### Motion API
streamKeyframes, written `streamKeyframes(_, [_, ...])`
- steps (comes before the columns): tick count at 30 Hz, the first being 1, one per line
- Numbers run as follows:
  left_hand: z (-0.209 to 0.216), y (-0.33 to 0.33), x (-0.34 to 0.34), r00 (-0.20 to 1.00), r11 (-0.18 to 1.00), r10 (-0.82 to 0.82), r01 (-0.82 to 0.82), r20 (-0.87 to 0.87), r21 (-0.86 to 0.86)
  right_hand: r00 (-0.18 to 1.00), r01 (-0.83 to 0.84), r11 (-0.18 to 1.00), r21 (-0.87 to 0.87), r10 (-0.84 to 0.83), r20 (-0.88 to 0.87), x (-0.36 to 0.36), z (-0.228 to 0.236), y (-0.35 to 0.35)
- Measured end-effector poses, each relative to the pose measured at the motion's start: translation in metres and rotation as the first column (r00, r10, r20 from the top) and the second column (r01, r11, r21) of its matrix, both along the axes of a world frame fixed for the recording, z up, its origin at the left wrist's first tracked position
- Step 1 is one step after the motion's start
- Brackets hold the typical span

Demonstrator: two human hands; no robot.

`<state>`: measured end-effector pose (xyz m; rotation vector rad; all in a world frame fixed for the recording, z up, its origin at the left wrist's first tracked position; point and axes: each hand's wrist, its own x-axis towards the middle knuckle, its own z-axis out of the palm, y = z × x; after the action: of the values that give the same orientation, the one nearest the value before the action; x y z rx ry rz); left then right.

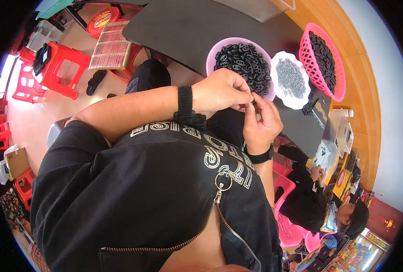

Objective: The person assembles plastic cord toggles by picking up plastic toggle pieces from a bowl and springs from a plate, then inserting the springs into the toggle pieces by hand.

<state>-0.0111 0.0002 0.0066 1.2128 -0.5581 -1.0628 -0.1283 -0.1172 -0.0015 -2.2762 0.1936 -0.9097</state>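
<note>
My left hand (222,90) and my right hand (262,121) meet fingertip to fingertip in front of my chest. Both are closed in a pinch. Whatever lies between the fingertips is too small and too covered to name. Just beyond them, a pale pink bowl (213,51) holds many small black plastic pieces (242,63) with holes in them. Beside it on the right is a white scalloped dish (277,94) of small grey metal pieces, perhaps screws (291,77). Farther right, a pink lattice basket (309,65) is filled with more black pieces (323,61).
The dark table (179,31) reaches away from me, with a pale bin (265,11) at its far edge. At right, another person (305,192) works by clear plastic boxes (337,131). Red stools (63,68) and a slatted seat (111,45) stand on the left.
</note>
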Motion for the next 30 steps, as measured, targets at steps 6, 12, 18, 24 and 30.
streamKeyframes(6, [-0.006, -0.004, 0.006, 0.977, 0.998, 0.066, -0.061, 0.204, -0.027, 0.994, 0.009, 0.979, 0.206, 0.013, -0.105, -0.004, 0.006, -0.010])
streamKeyframes(12, [0.002, 0.005, 0.018, 0.423, 0.977, -0.091, -0.136, 0.902, 0.162, 0.973, 0.223, 0.933, 0.282, -0.228, -0.017, 0.014, 0.069, -0.082])
streamKeyframes(18, [-0.006, -0.011, 0.022, 0.254, 0.919, -0.357, -0.077, 0.899, 0.386, 0.957, 0.268, 0.928, 0.258, -0.225, -0.183, 0.012, 0.013, -0.141])
streamKeyframes(24, [-0.011, -0.020, 0.025, 0.239, 0.906, -0.390, -0.073, 0.889, 0.417, 0.875, 0.371, 0.928, -0.015, -0.355, -0.330, 0.002, -0.007, -0.127])
streamKeyframes(30, [-0.013, -0.024, 0.025, 0.204, 0.913, -0.383, -0.062, 0.901, 0.402, 0.925, 0.292, 0.948, 0.129, -0.245, -0.292, -0.004, -0.003, -0.110])
